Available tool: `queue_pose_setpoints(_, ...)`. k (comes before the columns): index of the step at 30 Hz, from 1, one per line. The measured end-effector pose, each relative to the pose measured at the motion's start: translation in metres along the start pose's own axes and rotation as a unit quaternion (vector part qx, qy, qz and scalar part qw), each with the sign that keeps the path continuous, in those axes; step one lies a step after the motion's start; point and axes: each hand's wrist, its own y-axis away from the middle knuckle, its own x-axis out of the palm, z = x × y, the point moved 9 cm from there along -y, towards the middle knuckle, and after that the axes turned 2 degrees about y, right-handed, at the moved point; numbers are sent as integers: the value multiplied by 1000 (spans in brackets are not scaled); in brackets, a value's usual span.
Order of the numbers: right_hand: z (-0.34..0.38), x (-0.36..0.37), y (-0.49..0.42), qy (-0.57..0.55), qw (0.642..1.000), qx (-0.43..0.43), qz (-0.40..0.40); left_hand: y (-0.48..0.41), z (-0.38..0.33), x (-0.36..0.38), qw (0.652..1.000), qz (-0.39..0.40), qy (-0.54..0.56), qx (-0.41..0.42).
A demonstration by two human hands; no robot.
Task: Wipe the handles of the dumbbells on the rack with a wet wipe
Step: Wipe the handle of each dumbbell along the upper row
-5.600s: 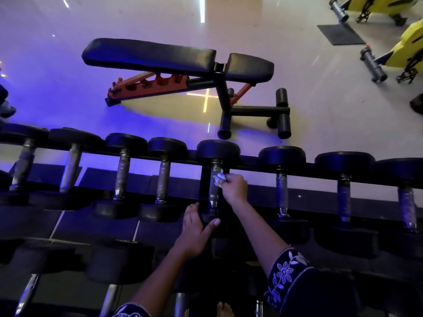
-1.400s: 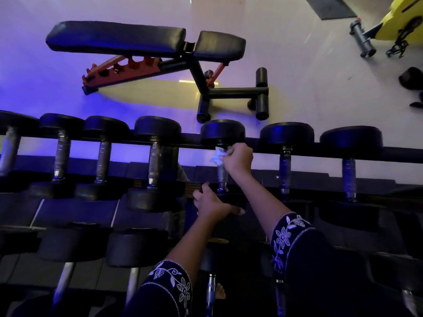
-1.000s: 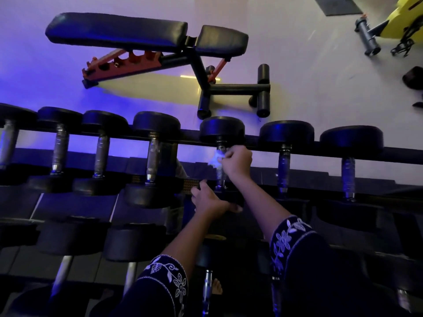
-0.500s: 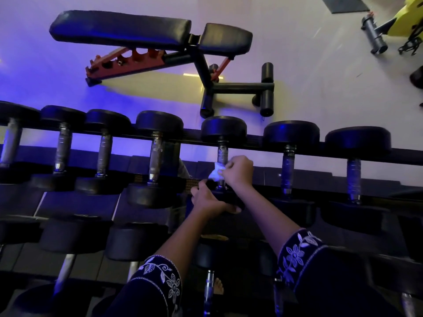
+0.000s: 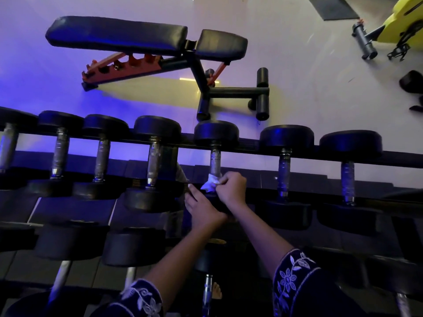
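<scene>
Right hand (image 5: 231, 186) curls on the wet wipe (image 5: 210, 183) round the handle (image 5: 215, 161), left hand (image 5: 203, 208) braces the dumbbell (image 5: 216, 133) flat-fingered at the front edge of the rack (image 5: 251, 144): twist fully round, I'd say.

Rack (image 5: 251, 146): dumbbells (image 5: 283, 172) in a row on upper tier, more on the tier before it. Behind rack, on floor (image 5: 297, 65): weight bench (image 5: 146, 40); exercise machine (image 5: 402, 21) far right. Mid-rack handle (image 5: 215, 160): wet wipe (image 5: 211, 182) at near end, right hand (image 5: 231, 187) on it; left hand (image 5: 202, 209) just before.
</scene>
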Motion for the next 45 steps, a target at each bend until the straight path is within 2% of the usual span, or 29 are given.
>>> queue_pose_setpoints(3, 11, -4, -20, -26, 999, 22, 0, 5, -1, 4, 997, -66, 14, 28)
queue_pose_setpoints(5, 25, -11, -39, -46, 999, 18, -16, 1, 1, 3, 996, -79, 5, 38)
queue_pose_setpoints(10, 33, -9, -50, -70, 997, 29, -15, -5, 7, -8, 997, -62, -22, 44)
queue_pose_setpoints(15, 11, 8, -8, -16, 1000, 5, 17, -9, 13, -15, 999, -37, -10, 22)
queue_pose_setpoints(19, 24, 6, -21, 8, 1000, 4, 17, -8, 11, -14, 999, -40, 4, 20)
queue_pose_setpoints(26, 43, -7, -47, -71, 997, 31, -29, -9, 10, -15, 999, -28, 0, 25)
queue_pose_setpoints(34, 20, 12, -9, 15, 1000, 6, 12, -9, 12, -14, 999, -23, 8, 33)
queue_pose_setpoints(38, 40, 3, -33, -43, 999, 18, -16, -9, 12, -15, 999, -21, -2, 34)
queue_pose_setpoints(42, 31, 4, -26, -108, 992, 18, -62, -9, 11, -16, 999, -17, -3, 37)
queue_pose_setpoints(45, 8, 8, -10, -112, 992, 31, -45, -9, 11, -15, 999, -14, -5, 35)
